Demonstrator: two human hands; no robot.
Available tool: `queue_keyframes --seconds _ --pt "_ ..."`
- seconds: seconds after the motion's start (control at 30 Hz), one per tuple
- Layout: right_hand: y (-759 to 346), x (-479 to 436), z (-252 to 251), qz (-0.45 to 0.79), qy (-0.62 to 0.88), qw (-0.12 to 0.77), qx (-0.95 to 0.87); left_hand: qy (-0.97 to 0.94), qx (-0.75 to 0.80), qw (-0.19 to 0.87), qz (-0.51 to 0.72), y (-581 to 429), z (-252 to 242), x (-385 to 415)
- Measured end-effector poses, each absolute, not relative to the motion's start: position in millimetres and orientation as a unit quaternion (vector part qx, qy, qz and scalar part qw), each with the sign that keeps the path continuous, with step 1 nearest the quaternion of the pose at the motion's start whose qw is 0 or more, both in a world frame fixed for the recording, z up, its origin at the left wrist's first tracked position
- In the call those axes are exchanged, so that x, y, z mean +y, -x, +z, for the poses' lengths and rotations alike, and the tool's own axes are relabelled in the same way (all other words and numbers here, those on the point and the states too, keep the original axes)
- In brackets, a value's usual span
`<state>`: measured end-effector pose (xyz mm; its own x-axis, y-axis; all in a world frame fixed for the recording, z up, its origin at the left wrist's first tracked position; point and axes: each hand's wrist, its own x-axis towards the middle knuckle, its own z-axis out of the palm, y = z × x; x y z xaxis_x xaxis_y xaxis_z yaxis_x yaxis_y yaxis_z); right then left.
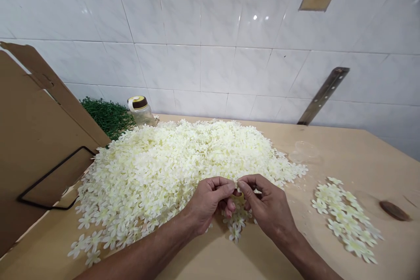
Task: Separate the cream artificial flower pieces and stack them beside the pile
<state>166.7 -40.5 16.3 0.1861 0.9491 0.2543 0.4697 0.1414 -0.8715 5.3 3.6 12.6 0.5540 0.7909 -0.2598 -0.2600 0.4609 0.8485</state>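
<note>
A big heap of cream-white fabric flowers (pixel 170 162) covers the middle of the wooden table (pixel 344 153). At its near edge my left hand (pixel 206 203) and my right hand (pixel 267 205) meet, fingertips pinched together on a small cream flower piece (pixel 236 183) between them. More loose flowers (pixel 238 223) lie under and just below my hands. To the right lies a separate small row of flat flowers (pixel 346 221).
A brown cardboard box (pixel 36 140) leans at the left. Green artificial grass (pixel 106 116) and a clear bottle with a yellow-brown cap (pixel 141 111) stand at the back left by the tiled wall. A clear plastic lid (pixel 305 151) and a dark knot (pixel 393 211) sit right.
</note>
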Motion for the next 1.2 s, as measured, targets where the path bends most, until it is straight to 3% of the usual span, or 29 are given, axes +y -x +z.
queue_keyframes --seconds 0.77,1.2 --pt "-169.7 -42.6 20.6 0.300 0.595 0.475 -0.575 -0.415 0.324 0.786 0.325 -4.3 12.7 4.6" --pt "-174.6 -40.6 16.5 0.253 0.579 0.464 -0.620 -0.470 0.340 0.743 0.333 -4.5 15.4 6.3"
